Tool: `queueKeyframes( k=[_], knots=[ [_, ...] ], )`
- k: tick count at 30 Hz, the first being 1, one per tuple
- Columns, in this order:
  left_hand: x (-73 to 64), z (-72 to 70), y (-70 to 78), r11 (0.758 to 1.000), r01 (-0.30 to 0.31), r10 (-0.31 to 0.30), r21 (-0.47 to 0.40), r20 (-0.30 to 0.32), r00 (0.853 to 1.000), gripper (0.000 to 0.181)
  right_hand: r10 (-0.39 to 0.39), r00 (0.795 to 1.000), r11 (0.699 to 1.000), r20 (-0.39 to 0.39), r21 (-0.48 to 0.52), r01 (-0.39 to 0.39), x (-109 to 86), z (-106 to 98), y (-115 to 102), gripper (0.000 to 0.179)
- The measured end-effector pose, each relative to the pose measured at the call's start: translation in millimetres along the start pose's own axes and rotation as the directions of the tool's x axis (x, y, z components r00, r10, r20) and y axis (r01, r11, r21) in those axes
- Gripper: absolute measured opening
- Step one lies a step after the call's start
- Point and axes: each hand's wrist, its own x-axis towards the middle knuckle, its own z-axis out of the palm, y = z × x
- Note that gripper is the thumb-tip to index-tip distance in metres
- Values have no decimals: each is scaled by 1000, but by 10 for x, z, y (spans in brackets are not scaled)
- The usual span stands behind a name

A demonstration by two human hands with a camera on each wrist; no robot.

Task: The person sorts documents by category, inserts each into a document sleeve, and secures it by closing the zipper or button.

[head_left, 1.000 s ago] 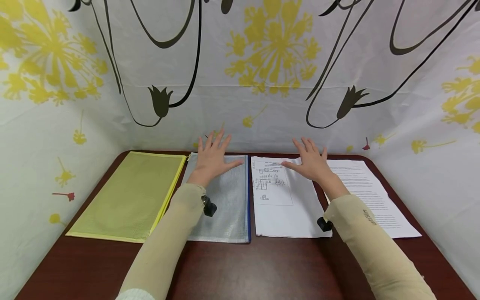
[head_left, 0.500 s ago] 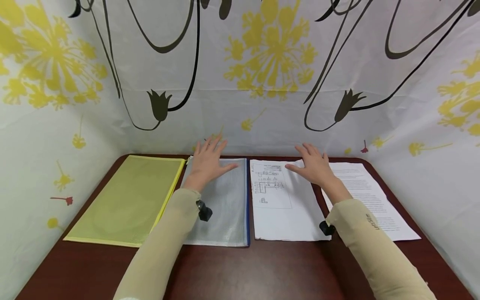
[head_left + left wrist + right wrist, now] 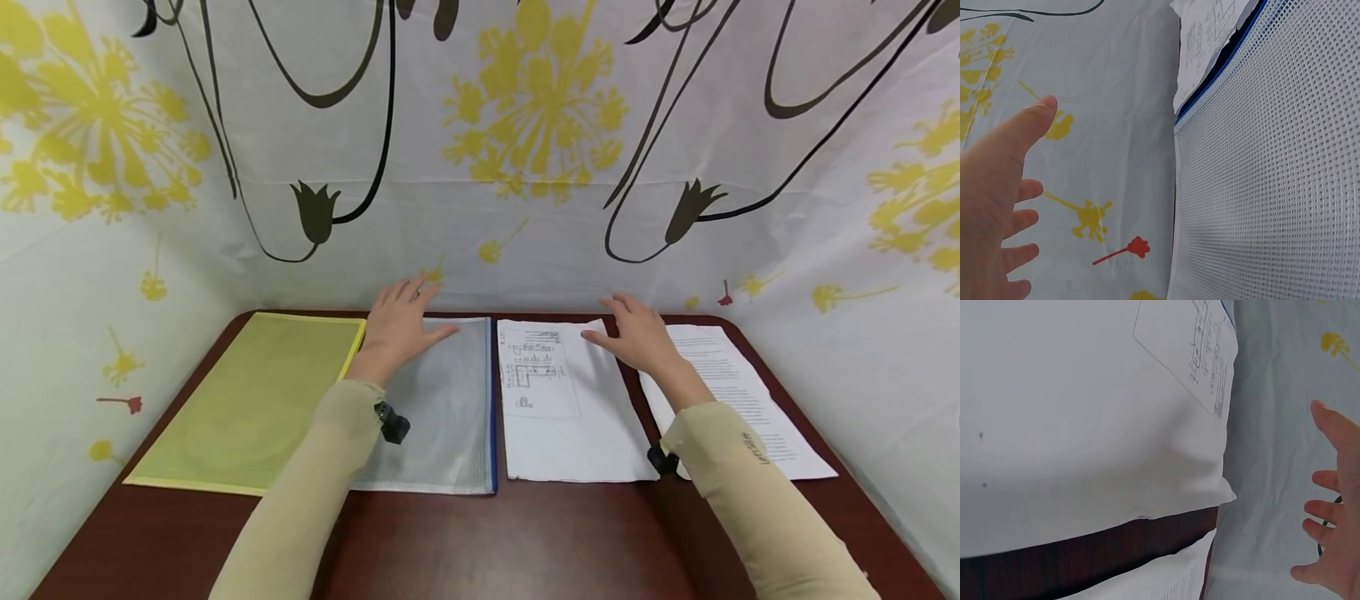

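Observation:
My left hand (image 3: 397, 327) is held over the upper left part of a clear mesh zip pouch (image 3: 442, 417) with a blue edge, fingers spread and holding nothing. In the left wrist view its thumb stands apart from the fingers, and the pouch's mesh (image 3: 1272, 169) fills the right side. My right hand (image 3: 636, 335) hovers by the upper right corner of a sheet with a technical drawing (image 3: 577, 433), its fingers apart with nothing between them. The right wrist view shows that sheet (image 3: 1085, 412) beside the hand, its edge slightly wavy.
A yellow mesh pouch (image 3: 255, 408) lies at the far left. To the right lies a sheet of printed text (image 3: 727, 383). All rest in a row on a dark reddish-brown table (image 3: 480, 542), in front of a white flower-patterned curtain (image 3: 420, 208).
My left hand has drifted left and slightly down toward the yellow pouch's edge. The right hand has shifted right and slightly down. Pouches and sheets keep their places on the table.

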Motion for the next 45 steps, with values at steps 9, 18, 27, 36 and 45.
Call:
queueKeyframes(
  k=[9, 18, 27, 36, 45],
  knots=[
    [-78, -67, -138, 1000, 17, -16, -26, 22, 1000, 81, 8, 1000, 1000, -5, -1, -8, -49, -3, 101, 79],
    [-179, -114, -294, 998, 43, -43, -44, 7, 999, 79, 39, 999, 999, -2, -3, -39, -94, 16, 248, 79],
    [-309, -110, -493, 991, 60, -61, -116, -7, 998, 79, 56, 998, 998, 8, 5, -57, -190, 3, 396, 81],
    [-452, -50, -733, 979, 110, -107, -174, 28, 994, 81, 65, 998, 998, -15, 15, -65, -310, -16, 586, 83],
    [-568, 24, -954, 953, 196, -181, -231, 83, 980, 84, 105, 995, 994, 6, 14, -105, -419, -19, 738, 84]
  ],
)
